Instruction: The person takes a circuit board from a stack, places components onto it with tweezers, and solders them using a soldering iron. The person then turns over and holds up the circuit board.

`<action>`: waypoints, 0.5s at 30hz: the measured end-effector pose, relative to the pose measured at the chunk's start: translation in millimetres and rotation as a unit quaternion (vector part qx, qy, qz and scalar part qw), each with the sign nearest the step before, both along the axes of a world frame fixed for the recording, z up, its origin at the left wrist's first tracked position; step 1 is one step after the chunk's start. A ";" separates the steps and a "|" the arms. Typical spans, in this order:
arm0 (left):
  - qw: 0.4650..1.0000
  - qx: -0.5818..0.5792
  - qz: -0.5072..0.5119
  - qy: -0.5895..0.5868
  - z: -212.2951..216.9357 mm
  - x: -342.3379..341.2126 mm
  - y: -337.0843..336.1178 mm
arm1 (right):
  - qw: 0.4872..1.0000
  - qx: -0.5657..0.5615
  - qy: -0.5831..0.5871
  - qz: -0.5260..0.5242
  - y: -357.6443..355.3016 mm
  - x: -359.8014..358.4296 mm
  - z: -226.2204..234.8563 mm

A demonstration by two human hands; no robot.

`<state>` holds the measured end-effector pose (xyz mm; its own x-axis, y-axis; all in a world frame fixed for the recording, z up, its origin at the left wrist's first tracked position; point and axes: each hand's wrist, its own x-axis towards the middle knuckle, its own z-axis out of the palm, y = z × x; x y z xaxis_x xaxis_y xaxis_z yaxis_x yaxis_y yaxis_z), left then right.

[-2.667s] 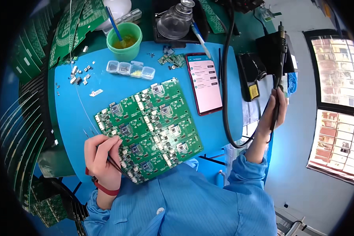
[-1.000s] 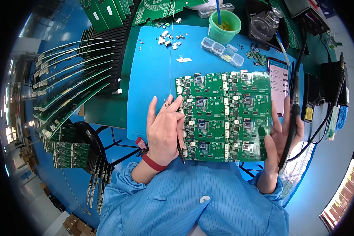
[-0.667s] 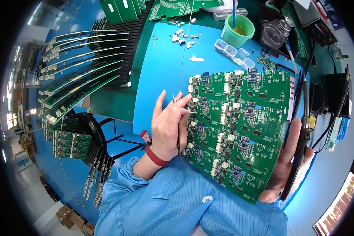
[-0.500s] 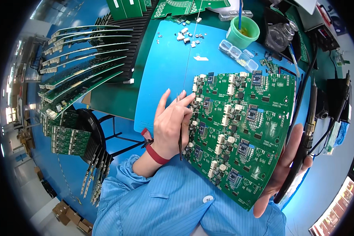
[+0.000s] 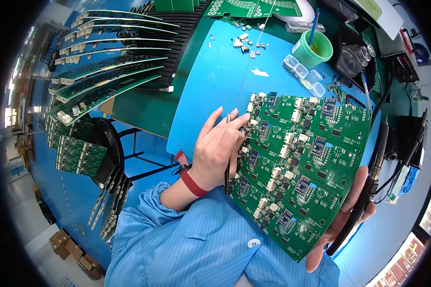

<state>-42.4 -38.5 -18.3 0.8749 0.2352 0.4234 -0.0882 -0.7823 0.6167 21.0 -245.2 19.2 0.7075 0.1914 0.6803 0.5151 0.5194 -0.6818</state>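
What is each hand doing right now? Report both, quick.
Left hand: closed on tweezers, fingers on the left edge of the green circuit board panel.
Right hand: holding the soldering iron, supporting the panel's right edge.

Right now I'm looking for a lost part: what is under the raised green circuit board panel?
Under the circuit board panel only the right hand, gripping a soldering iron, and the blue mat show at its edges. Whatever lies beneath its middle is covered.

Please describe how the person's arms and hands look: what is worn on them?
Both hands are bare, without gloves. The left hand has a red wrist strap with a red tab. The arms wear light blue, finely striped sleeves; the right hand shows only partly.
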 end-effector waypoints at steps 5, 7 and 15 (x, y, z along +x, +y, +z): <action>1.000 0.005 -0.013 -0.010 -4.3 -1.8 2.4 | 1.000 -0.017 -0.004 0.011 -7.2 -1.1 -0.2; 1.000 0.005 -0.020 -0.011 -5.5 -2.1 2.7 | 0.999 -0.021 0.006 -0.032 -6.3 -2.2 -0.7; 1.000 0.007 -0.027 -0.005 -7.6 -2.2 5.3 | 1.000 -0.017 -0.004 0.024 -5.2 2.1 2.3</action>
